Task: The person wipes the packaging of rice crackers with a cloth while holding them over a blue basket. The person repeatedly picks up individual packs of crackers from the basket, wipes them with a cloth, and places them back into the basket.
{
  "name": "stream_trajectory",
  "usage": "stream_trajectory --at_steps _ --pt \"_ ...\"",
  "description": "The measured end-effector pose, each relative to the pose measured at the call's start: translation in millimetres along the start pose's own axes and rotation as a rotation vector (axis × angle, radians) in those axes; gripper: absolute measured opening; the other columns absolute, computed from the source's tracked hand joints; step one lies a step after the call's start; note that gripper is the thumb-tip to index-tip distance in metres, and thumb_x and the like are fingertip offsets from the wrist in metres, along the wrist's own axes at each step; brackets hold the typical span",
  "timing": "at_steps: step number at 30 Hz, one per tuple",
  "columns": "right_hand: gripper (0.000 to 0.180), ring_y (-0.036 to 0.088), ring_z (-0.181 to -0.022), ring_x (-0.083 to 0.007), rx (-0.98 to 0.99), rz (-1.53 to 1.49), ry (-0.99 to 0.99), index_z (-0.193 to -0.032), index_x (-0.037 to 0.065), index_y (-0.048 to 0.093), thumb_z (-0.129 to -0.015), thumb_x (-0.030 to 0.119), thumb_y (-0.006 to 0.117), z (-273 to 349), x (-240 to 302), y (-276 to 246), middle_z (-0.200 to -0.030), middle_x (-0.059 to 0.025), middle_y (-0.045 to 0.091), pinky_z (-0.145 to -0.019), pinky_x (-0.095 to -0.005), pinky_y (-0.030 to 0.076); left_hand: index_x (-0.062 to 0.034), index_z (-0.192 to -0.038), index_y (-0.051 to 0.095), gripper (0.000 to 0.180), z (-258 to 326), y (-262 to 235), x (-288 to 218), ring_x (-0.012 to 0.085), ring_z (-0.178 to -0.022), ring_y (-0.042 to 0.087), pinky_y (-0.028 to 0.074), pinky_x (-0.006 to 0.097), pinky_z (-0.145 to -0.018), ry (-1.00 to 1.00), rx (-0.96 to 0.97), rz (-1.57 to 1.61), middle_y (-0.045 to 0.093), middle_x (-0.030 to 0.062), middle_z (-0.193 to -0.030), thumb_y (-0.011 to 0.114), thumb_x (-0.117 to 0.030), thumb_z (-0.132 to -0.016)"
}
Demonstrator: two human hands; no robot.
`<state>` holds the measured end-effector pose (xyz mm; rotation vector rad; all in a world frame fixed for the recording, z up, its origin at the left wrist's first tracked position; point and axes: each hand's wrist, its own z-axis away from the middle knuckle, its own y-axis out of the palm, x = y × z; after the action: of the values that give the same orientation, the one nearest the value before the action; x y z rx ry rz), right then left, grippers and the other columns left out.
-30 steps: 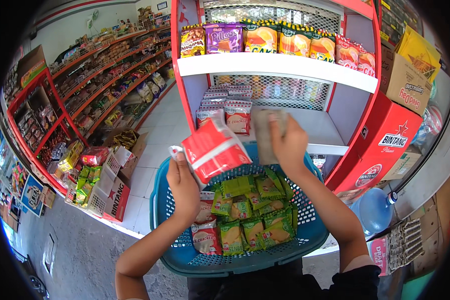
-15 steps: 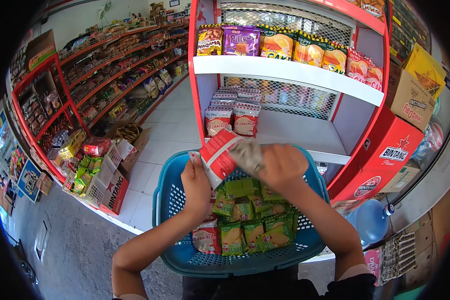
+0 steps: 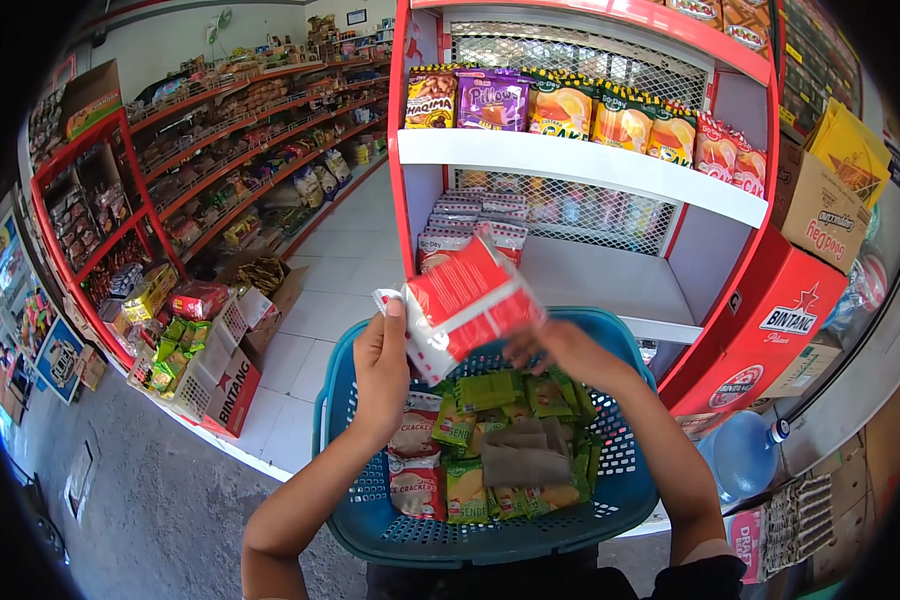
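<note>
My left hand (image 3: 382,365) grips a stack of red and white snack packets (image 3: 465,305) by its left end and holds it tilted above a blue plastic basket (image 3: 350,500). My right hand (image 3: 560,350) is blurred, just below the right end of the packets; whether it touches them is unclear. Several green and yellow snack packs (image 3: 490,395) fill the basket, along with cracker packs (image 3: 417,470). A flat grey-brown piece of card (image 3: 525,462) lies on top of them.
A red and white shelf unit (image 3: 590,165) stands right behind the basket, with snack bags on top and similar red and white packets (image 3: 470,225) below. A red crate (image 3: 770,320), cartons and a water bottle (image 3: 745,455) are on the right. Shelves and boxes of goods (image 3: 195,340) line the aisle on the left.
My right hand held the grey-brown card up near the shelf, then brought it down; the card now lies in the basket. My left hand has lifted the packets slightly.
</note>
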<state>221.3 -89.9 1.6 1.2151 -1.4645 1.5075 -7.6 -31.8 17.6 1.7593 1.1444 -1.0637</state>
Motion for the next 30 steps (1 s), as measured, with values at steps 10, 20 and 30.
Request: stream_trajectory --at_steps 10,20,30 --pt "0.025 0.055 -0.071 -0.014 -0.168 -0.237 -0.145 -0.096 0.002 0.058 -0.083 0.023 0.063 4.5 25.6 5.3 -0.085 -0.0024 0.058 -0.059 -0.0247 0.045 -0.004 -0.079 0.06 0.039 -4.2 -4.4 5.0 0.0053 -0.043 0.043 0.033 0.022 -0.039 0.008 0.108 -0.135 0.048 -0.0011 -0.052 0.045 -0.038 -0.091" --pt "0.018 0.052 -0.087 -0.0123 -0.529 1.583 -1.301 -0.091 0.015 0.059 -0.077 0.026 0.059 12.0 33.8 31.3 -0.094 0.0035 0.052 -0.069 -0.0224 0.046 -0.0053 -0.122 0.038 0.054 1.3 12.8 -0.8 0.021 -0.095 0.058 0.048 0.032 -0.078 -0.473 0.4 0.388 0.056 0.0112 -0.107 0.051 -0.043 -0.086" --pt "0.026 0.056 -0.082 -0.0167 -0.525 0.191 -0.401 -0.093 0.004 0.06 -0.079 0.026 0.065 -2.4 34.1 20.5 -0.085 -0.0061 0.06 -0.072 -0.0289 0.043 0.0017 -0.115 0.045 0.047 4.9 6.9 16.5 0.0133 -0.082 0.06 0.048 0.027 -0.07 0.083 0.563 -0.298 0.063 0.0133 -0.091 0.067 -0.019 -0.079"
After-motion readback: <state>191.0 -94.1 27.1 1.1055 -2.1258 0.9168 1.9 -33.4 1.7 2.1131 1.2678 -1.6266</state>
